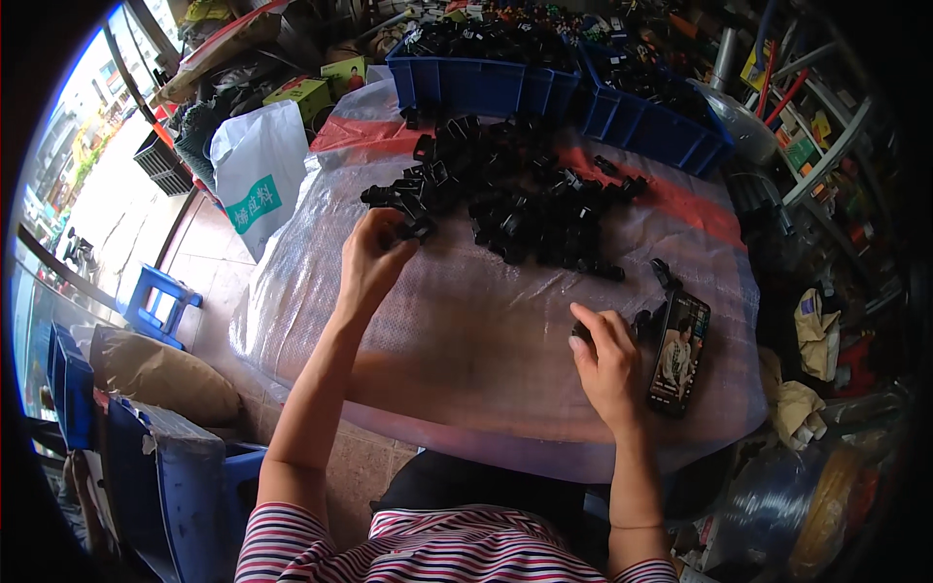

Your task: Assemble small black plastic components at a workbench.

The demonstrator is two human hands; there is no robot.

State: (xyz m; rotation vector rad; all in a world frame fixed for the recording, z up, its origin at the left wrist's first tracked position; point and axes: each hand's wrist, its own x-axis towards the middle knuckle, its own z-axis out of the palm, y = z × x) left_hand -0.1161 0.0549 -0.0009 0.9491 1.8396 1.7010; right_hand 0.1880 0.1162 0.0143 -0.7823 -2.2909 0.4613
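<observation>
Tabletop (pixel 457 335) carrying black pile (pixel 535 219); left grip (pixel 371 262) pinching part (pixel 419 230) at pile's left, right grip (pixel 610 369) pinching dark piece (pixel 581 332) nearside, both barely open; slow lifting likely preventing snags

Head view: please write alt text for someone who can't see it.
A person's left hand touches a black part at the edge of a pile on a plastic-covered table; the right hand holds a small dark piece near a lit phone. Two blue bins of black parts stand behind.
</observation>
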